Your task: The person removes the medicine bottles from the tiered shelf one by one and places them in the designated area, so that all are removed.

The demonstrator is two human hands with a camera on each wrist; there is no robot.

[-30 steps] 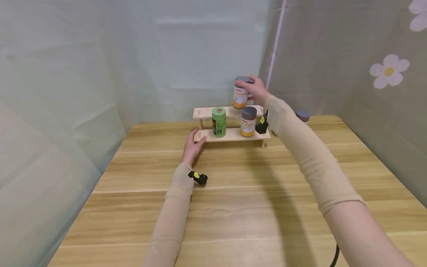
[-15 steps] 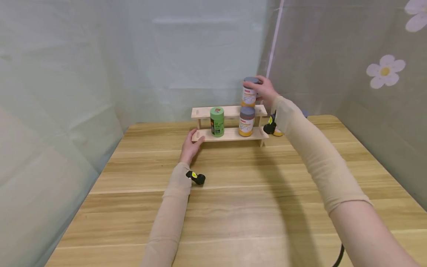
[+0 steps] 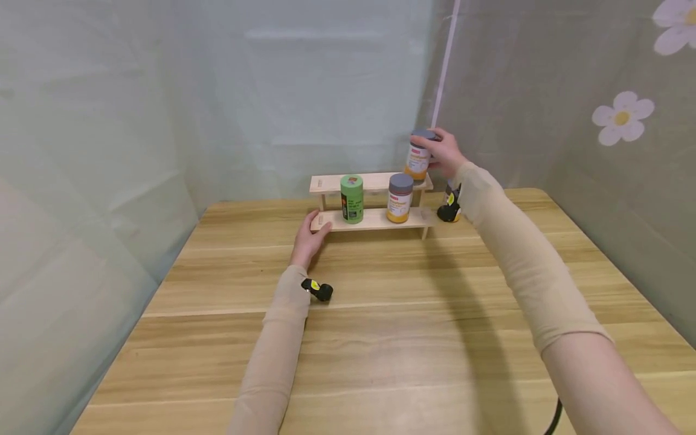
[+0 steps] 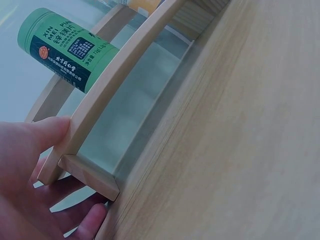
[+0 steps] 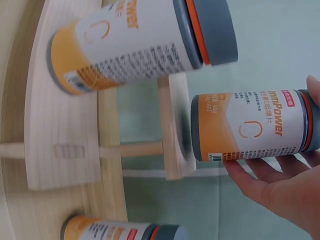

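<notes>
Two hands are at the wooden rack (image 3: 375, 219) on the table (image 3: 380, 314): your right hand (image 3: 447, 152) curls its fingers (image 5: 260, 172) around an orange-and-white bottle (image 3: 419, 156), upright at the right end of the upper shelf; whether its base rests on the shelf, you cannot tell. Your left hand (image 3: 310, 237) clasps the rack's left end, thumb on the lower shelf, fingers (image 4: 87, 227) underneath. A green can (image 3: 351, 199) and second orange bottle (image 3: 399, 198) stand below. Your right forearm hides something just right of the rack.
</notes>
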